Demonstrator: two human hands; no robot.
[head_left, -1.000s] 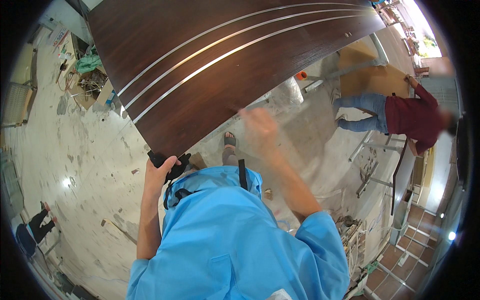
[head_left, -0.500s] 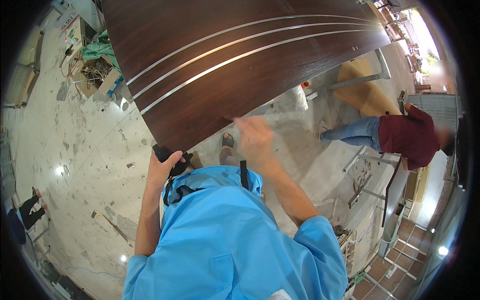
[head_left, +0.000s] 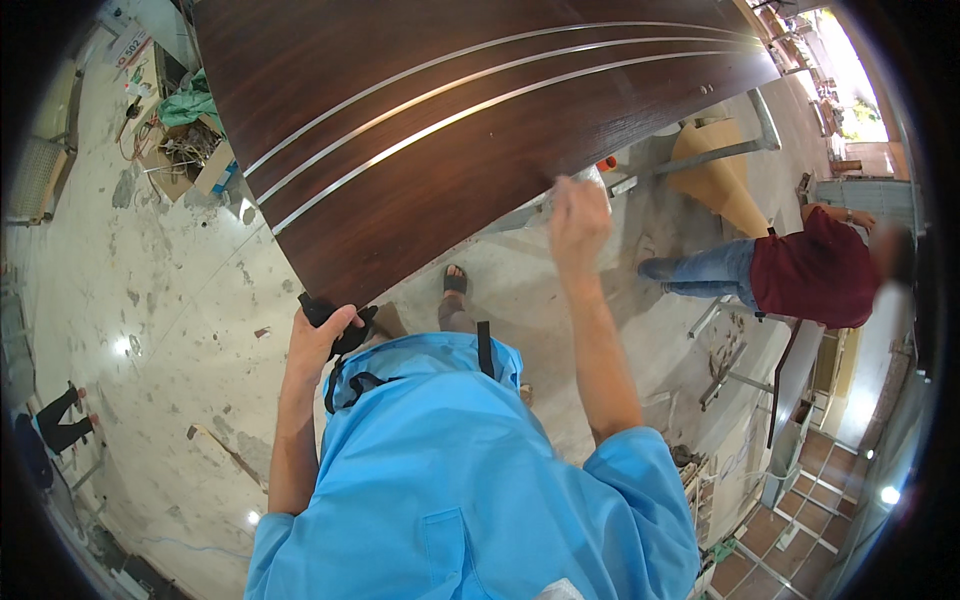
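Observation:
A large dark brown wood-grain panel (head_left: pixel 420 200) with three shiny metal strips (head_left: pixel 420 120) running along it lies in front of me. My left hand (head_left: pixel 318 338) is closed round a black object (head_left: pixel 352 330) just below the panel's near left corner; its kind is unclear. Reaching forward on the right, my right hand (head_left: pixel 580 218) is at the panel's near edge. Its fingers are curled together and slightly blurred. Whatever they may hold cannot be made out.
Right of me a person in a dark red shirt (head_left: pixel 815 265) stands beside metal frames (head_left: pixel 735 375). A carton of scraps (head_left: pixel 190 155) sits on the floor at the left. A metal leg (head_left: pixel 765 120) and brown sheet (head_left: pixel 715 175) show beyond the panel's edge.
My right hand has moved rightward and forward along the panel's near edge. My left hand stays near the corner with the black object. The person at the right has shifted their arms.

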